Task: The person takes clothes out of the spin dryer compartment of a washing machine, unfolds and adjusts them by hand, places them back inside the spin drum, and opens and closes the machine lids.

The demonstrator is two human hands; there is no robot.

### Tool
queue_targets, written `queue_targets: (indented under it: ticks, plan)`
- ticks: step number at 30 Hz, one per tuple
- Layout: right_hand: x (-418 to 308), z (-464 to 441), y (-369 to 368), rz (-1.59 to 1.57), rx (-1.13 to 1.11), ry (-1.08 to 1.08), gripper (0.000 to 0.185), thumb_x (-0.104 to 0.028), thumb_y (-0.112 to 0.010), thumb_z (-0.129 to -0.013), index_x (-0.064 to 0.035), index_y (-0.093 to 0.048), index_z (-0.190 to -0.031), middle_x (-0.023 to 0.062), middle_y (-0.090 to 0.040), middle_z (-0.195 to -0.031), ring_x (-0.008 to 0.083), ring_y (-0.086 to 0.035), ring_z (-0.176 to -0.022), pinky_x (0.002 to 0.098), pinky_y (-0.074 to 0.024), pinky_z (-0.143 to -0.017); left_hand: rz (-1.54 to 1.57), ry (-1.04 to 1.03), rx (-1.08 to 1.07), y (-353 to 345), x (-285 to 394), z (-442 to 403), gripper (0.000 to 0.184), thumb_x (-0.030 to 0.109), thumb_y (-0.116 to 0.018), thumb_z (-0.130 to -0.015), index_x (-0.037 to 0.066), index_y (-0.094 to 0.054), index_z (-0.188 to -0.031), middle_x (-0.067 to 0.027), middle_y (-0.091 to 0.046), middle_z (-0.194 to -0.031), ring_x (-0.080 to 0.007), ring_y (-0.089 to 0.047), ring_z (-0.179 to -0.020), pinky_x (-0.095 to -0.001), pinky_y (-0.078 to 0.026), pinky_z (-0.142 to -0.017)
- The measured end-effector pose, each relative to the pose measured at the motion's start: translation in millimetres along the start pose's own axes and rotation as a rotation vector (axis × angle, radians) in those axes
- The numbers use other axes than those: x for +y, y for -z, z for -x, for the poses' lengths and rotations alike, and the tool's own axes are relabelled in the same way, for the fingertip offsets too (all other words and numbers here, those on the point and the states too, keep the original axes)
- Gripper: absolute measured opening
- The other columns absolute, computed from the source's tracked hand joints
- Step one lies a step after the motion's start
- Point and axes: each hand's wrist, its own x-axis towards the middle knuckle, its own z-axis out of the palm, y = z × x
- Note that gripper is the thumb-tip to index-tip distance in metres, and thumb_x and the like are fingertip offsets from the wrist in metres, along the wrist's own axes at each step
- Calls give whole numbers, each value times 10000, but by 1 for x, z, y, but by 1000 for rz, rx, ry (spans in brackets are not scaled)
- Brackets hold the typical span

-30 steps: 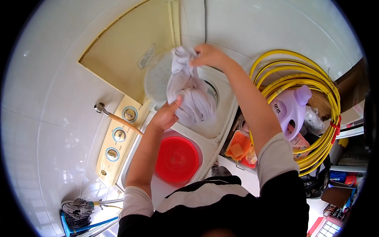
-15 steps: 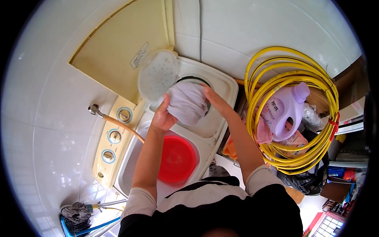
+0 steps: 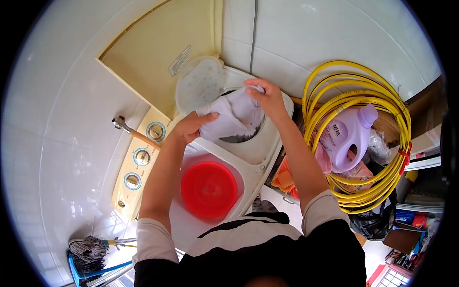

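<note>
A pale lavender-grey cloth garment is stretched between my two hands, over the round opening of the spin tub. My left hand grips its left edge, thumb on top. At the upper right edge, my right hand pinches a corner of it. What kind of garment it is cannot be made out. Behind it, a round translucent lid stands raised. Nearer my body, a red basin sits in the other tub of the washing machine.
Dials line the yellowed control panel at left, beside a tap with a hose. The large cover is raised. On the right are a coiled yellow hose and a purple detergent bottle. A mop stands lower left.
My hands have moved apart, spreading the bunched garment wider. The right hand went up and right, the left slightly left. More of the red basin shows, and the view has shifted slightly.
</note>
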Motion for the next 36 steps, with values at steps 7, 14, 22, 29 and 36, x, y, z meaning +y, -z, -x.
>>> queue_targets:
  ticks: [7,14,22,29,36]
  plan:
    - [-2,-31,10,-101,-18,36,161,-33,-625,-874,-42,-693,-1020,-25,-629,-908,41,-526,-786,181,-431,-711,-129,-26,226,30,8,-7,556,411,-782,-752,13,-604,-1096,-47,-677,-953,-156,-661,-810,-293,-547,-691]
    - [-12,-44,27,-64,-99,-150,261,-17,-666,-820,-17,-663,-1081,14,-645,-942,78,-580,-838,220,-473,-745,-955,-345,333,12,44,-10,661,274,-777,-719,-49,-497,-1223,-174,-663,-981,-283,-658,-920,-397,-532,-788]
    - [6,-44,17,742,-525,211,482,8,-634,-658,-60,-620,-1135,172,-627,-1094,292,-598,-1008,367,-470,-883,-1613,-536,682,-1,49,-30,657,24,-602,-688,221,-492,-1305,-196,-638,-839,-365,-628,-820,-451,-518,-719]
    - [5,-59,34,1185,-233,154,307,-90,-501,-799,-92,-643,-1071,178,-617,-1017,357,-585,-903,420,-480,-804,-1183,-678,612,18,35,-15,546,56,-651,-723,188,-536,-1240,-80,-550,-698,-208,-588,-683,-327,-475,-596]
    - [35,-55,22,253,44,-223,272,-211,-501,-880,-99,-619,-1098,94,-644,-993,223,-626,-874,363,-506,-752,101,-456,235,10,9,-28,393,54,-555,-877,144,-514,-1258,54,-533,-743,-55,-505,-635,-197,-384,-527]
